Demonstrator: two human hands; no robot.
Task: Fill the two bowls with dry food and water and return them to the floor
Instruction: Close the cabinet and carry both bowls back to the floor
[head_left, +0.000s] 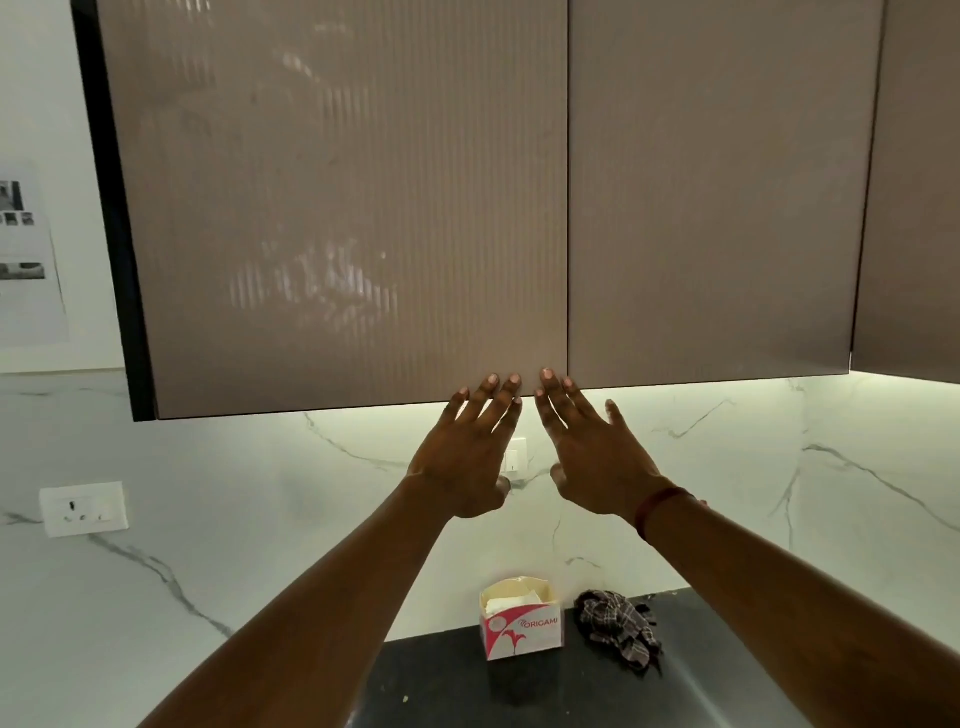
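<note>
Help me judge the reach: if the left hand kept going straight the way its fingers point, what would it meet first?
The left hand, fingers straight and pointing up, would meet the lower edge of the left cupboard door, near the seam. Their tips overlap that edge in the picture; contact is unclear.

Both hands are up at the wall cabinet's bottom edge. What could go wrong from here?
1. No handle shows on the left door; the left hand and right hand lie flat at its lower corner, so fingertips may slip when pulling.
2. The door fills the view, so it may swing toward the face.
3. Anything that tumbles out would likely land on the tissue box or cloth on the counter below.
</note>
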